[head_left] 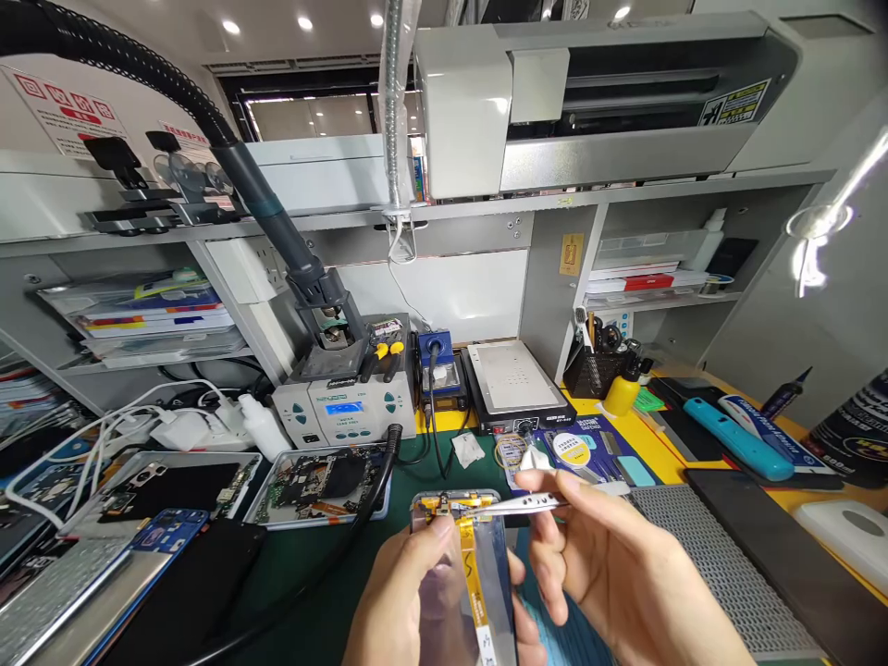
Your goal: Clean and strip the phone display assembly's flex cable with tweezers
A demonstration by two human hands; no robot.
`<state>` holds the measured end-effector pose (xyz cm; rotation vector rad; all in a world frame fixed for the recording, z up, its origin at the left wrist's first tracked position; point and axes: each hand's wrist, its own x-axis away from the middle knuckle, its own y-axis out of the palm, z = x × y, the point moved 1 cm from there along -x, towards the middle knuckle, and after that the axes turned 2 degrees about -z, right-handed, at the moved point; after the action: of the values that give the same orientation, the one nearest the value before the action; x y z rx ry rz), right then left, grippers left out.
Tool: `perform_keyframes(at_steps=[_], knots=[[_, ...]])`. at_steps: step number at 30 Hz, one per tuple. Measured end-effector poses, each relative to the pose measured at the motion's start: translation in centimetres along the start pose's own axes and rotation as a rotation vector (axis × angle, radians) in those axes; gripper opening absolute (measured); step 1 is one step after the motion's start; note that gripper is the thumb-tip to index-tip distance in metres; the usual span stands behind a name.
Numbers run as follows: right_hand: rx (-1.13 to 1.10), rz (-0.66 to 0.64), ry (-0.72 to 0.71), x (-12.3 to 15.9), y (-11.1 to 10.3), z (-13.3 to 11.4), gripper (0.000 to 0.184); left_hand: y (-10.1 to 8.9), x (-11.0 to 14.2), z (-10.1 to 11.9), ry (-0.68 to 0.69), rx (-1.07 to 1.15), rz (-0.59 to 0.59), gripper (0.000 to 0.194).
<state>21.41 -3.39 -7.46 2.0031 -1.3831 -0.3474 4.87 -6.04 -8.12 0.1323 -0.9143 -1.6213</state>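
Note:
My left hand (409, 592) is wrapped round an opened phone part (478, 555), holding it upright above the green mat; an orange flex ribbon (470, 564) runs down its inner face. My right hand (610, 573) pinches a pair of metal tweezers (520, 504), whose tips reach left onto the gold connector area at the top edge of the part (450, 504). Both hands are closed on what they hold and sit close together at the bottom centre.
A hot-air rework station (347, 407) with a black hose stands behind, next to a blue soldering unit (436, 365) and a heating plate (513, 384). Dismantled phones in trays (315, 486) lie at left. A pen holder (593, 365), a yellow bottle (622, 393) and a perforated mat (721, 573) are at right.

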Motion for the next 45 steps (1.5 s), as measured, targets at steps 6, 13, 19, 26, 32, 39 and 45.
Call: perform_keyframes(at_steps=[6,13,19,26,32,39,45], knots=[[0.088,0.051,-0.07,-0.2,-0.9,-1.3,0.018,-0.7,-0.9,0.5,-0.167,-0.009,-0.026,0.067],[0.38,-0.017,0.031,-0.3,-2.5,-2.9,0.023,-0.7,0.3,2.3,-0.177,-0.153,-0.014,0.064],[0.702,-0.1,0.095,-0.1,-3.1,-3.7,0.035,-1.2,0.0,2.6,-0.153,-0.289,-0.044,0.059],[0.926,-0.233,0.187,0.0,-3.4,-3.7,0.049,-1.2,0.5,3.0,-0.152,-0.38,-0.151,0.055],[0.946,-0.341,0.169,-0.2,-3.3,-2.8,0.043,-1.5,-0.3,2.1,-0.158,-0.349,-0.134,0.047],[0.858,-0.411,0.193,0.1,-3.8,-3.1,0.041,-1.8,-0.9,1.9,-0.206,-0.346,-0.1,0.052],[0.559,-0.429,0.189,0.3,-4.0,-2.6,0.039,-1.7,-0.7,2.8,-0.226,-0.348,-0.147,0.056]])
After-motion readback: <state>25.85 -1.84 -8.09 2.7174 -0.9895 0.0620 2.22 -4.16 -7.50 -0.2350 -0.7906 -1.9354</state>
